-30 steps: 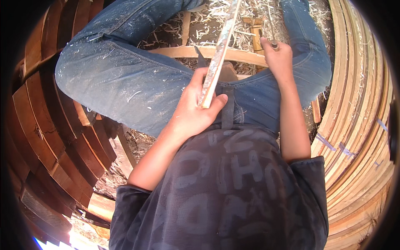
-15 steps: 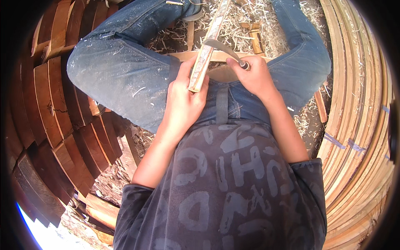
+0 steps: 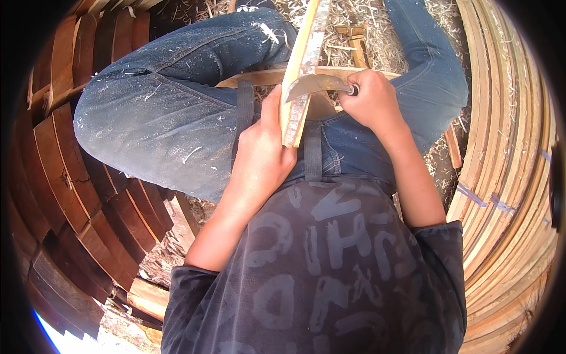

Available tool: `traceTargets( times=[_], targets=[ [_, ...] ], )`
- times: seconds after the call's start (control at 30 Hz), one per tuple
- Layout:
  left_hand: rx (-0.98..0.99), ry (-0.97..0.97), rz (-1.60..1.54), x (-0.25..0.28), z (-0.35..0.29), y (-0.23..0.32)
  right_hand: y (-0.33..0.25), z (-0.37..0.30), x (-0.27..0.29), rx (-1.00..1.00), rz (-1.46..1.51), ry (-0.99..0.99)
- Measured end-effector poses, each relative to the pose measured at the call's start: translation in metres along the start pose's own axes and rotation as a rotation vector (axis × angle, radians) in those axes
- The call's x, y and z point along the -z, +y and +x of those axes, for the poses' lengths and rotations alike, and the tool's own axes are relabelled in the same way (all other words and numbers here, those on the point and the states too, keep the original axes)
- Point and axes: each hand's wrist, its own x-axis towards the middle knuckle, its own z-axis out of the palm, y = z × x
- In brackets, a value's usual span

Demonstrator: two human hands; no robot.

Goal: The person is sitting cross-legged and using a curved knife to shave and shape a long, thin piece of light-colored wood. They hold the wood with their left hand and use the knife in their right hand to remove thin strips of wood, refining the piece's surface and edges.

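Observation:
A long pale strip of wood with rough bark along one face runs from the top edge down to my lap. My left hand is closed around its near end, thumb side against the strip. In my right hand is the dark handle of a curved knife. The blade lies across the strip, just beyond my left fingers, its broad side showing and its tip past the strip's left edge. Whether the edge bites into the wood I cannot tell.
Stacked brown wood pieces rise on the left. Long bundled pale strips, tied with purplish ties, line the right. Wood shavings litter the ground between my legs, and a curved wooden piece crosses between my thighs.
The knife has come nearer to me along the strip, its blade now showing broadside. The strip's near end has shifted slightly right and closer. My left knee has moved outward.

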Motion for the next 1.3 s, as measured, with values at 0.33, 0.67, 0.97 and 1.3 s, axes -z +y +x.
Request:
traceTargets(
  times=[0.33, 0.67, 0.97, 1.3],
  targets=[
    [0.038, -0.126, 0.058, -0.004, 0.002, -0.005, 0.056, 0.072, -0.004, -0.186, -0.053, 0.218],
    [0.184, -0.108, -0.159, 0.008, 0.008, -0.008, 0.029, 0.026, -0.023, -0.066, 0.375, 0.085],
    [0.193, -0.060, -0.241, 0.005, 0.011, -0.011, -0.005, 0.000, -0.017, 0.259, 0.528, -0.057],
    [0.293, -0.019, -0.596, 0.011, 0.011, -0.015, -0.017, -0.002, -0.002, 0.330, 0.393, -0.115]
  ],
)
